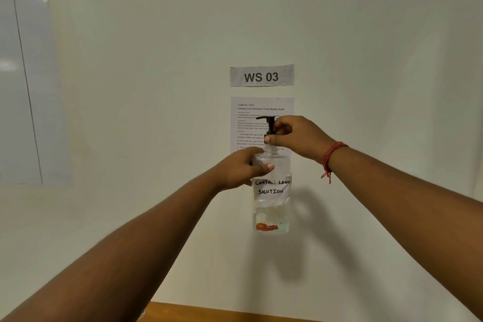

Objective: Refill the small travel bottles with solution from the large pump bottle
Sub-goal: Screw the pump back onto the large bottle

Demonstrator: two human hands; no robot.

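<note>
Gripping bottle (271, 206) with left hand (241, 168), right hand (295, 137) pinching pump (269, 125) collar (best kept upright while unscrewing).

Task sheet (261, 123) fine print too small to read; lower part blocked by pump bottle (271, 201) and both hands. Left hand (241, 168) covers bottle's left shoulder, right hand (295, 138) hides pump collar. Bench (209, 312) cut off at bottom edge. Whiteboard (23, 73) cropped left, header blurred.

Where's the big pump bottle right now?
Head view, centre: the pump bottle is held up before the wall, left hand gripping its shoulder, right hand on its pump.
</note>
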